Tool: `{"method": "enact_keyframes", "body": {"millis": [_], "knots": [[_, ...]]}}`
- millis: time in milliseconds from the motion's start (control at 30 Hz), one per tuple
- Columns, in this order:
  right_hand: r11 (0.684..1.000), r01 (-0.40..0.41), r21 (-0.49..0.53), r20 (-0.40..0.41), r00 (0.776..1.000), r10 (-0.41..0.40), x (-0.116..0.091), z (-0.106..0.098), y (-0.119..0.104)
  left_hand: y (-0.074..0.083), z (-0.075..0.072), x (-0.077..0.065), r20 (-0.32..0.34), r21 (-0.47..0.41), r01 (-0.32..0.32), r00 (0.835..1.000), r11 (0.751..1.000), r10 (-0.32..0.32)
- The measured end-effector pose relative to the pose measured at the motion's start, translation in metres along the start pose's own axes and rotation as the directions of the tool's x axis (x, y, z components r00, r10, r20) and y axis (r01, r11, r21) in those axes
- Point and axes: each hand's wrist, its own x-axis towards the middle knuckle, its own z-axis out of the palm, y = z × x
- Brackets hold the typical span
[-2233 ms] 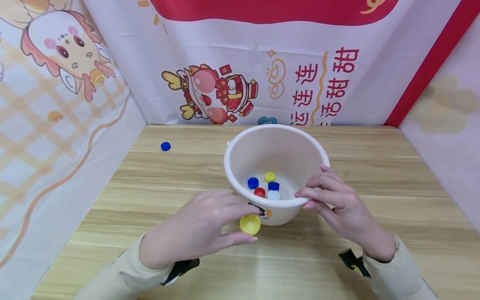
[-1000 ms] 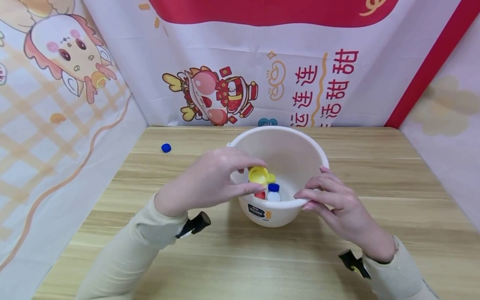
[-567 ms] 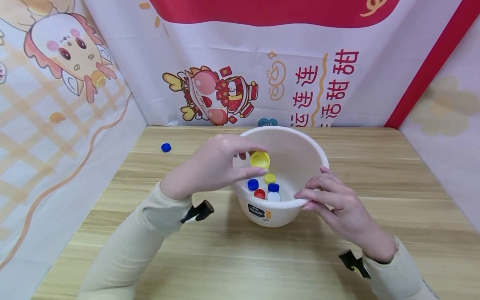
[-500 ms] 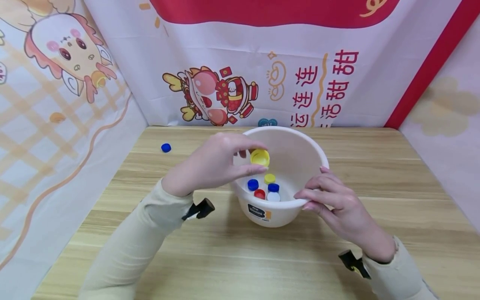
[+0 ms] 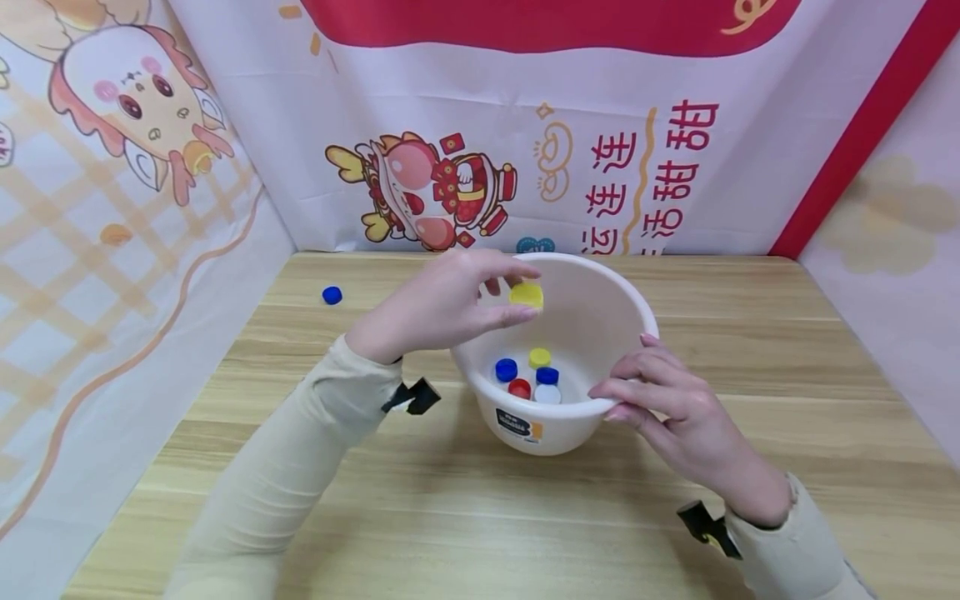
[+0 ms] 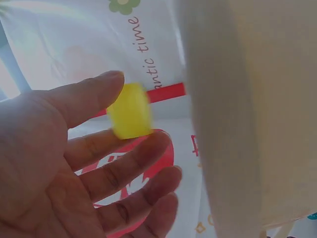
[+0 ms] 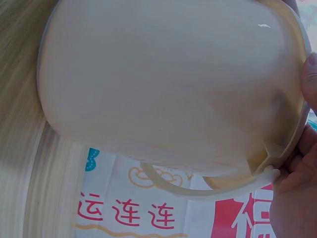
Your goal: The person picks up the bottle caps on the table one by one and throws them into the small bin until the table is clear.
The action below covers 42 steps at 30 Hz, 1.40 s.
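Note:
A yellow bottle cap (image 5: 527, 295) is pinched between the thumb and fingertips of my left hand (image 5: 442, 304), above the left part of the white bucket's opening. The cap looks blurred in the left wrist view, where the other fingers of the hand (image 6: 74, 158) spread loosely below it. My right hand (image 5: 675, 412) grips the near right rim of the bucket (image 5: 555, 429), thumb outside. Inside at the bottom lie a blue cap (image 5: 506, 369), a smaller yellow cap (image 5: 539, 358), a red cap (image 5: 519, 388), another blue cap (image 5: 547, 376) and a white cap (image 5: 547, 393).
A lone blue cap (image 5: 332, 295) lies at the back left of the wooden table (image 5: 420, 533). Printed cloth (image 5: 300, 150) hangs behind and at both sides. The bucket's handle (image 7: 198, 192) hangs along its outer wall in the right wrist view.
From in front of the bucket, my left hand has carried the yellow cap over the rim and then higher and farther back. The cap has turned. My right hand has stayed on the rim.

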Motion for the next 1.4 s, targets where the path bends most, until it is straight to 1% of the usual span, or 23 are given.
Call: {"method": "enact_keyframes", "body": {"millis": [100, 200, 300, 400, 500, 600, 667, 833, 900, 1000, 1133, 1267, 1333, 1400], "knots": [[1.0, -0.003, 0.0, 0.002, 1.0, 0.003, 0.0, 0.0, 0.001, -0.005, 0.003, 0.002, 0.029, 0.017, 0.026, 0.999, 1.0, -0.026], [1.0, 0.0, 0.005, 0.0, 1.0, 0.0, 0.0, 0.001, 0.001, -0.007, 0.004, 0.001, 0.032, 0.029, 0.044, 0.998, 0.999, -0.045], [1.0, -0.001, 0.009, -0.004, 1.0, 0.001, 0.0, 0.001, 0.001, -0.01, 0.003, -0.001, 0.017, 0.023, 0.055, 0.998, 0.998, -0.056], [1.0, -0.002, 0.015, -0.01, 1.0, 0.002, 0.0, 0.001, 0.001, -0.016, 0.0, -0.003, -0.009, 0.007, 0.055, 0.998, 0.998, -0.055], [1.0, 0.0, 0.025, -0.014, 1.0, 0.001, 0.0, 0.002, 0.001, -0.027, -0.006, -0.008, -0.033, 0.012, 0.08, 0.996, 0.997, -0.08], [0.999, 0.011, 0.03, -0.018, 1.0, -0.011, 0.001, 0.002, 0.001, -0.045, -0.014, -0.017, -0.055, 0.017, 0.142, 0.989, 0.99, -0.141], [0.999, 0.015, 0.03, -0.02, 1.0, -0.015, 0.001, 0.002, 0.001, -0.061, -0.019, -0.023, -0.077, 0.014, 0.186, 0.98, 0.982, -0.185], [0.999, 0.012, 0.031, -0.02, 1.0, -0.011, 0.002, 0.002, 0.001, -0.105, -0.031, -0.04, -0.142, 0.005, 0.28, 0.95, 0.96, -0.276], [1.0, 0.006, 0.029, -0.019, 1.0, -0.006, 0.001, 0.001, 0.001, -0.122, -0.037, -0.046, -0.16, 0.007, 0.326, 0.933, 0.945, -0.321], [1.0, -0.002, 0.022, -0.016, 1.0, 0.002, 0.001, 0.0, 0.0, -0.149, -0.044, -0.055, -0.173, 0.009, 0.375, 0.914, 0.927, -0.368], [1.0, 0.004, 0.027, -0.018, 1.0, -0.003, 0.001, 0.0, 0.0, -0.184, -0.048, -0.065, -0.157, -0.003, 0.449, 0.882, 0.894, -0.444], [0.999, 0.025, 0.035, -0.023, 0.999, -0.024, 0.002, 0.0, 0.0, -0.224, -0.045, -0.077, -0.122, -0.007, 0.533, 0.839, 0.846, -0.53], [0.999, 0.036, 0.04, -0.027, 0.999, -0.035, 0.003, 0.0, 0.0, -0.245, -0.042, -0.083, -0.089, -0.006, 0.569, 0.819, 0.822, -0.567], [0.998, 0.042, 0.041, -0.026, 0.999, -0.041, 0.003, 0.001, 0.0, -0.266, -0.038, -0.09, -0.041, -0.019, 0.598, 0.8, 0.801, -0.598]]}}
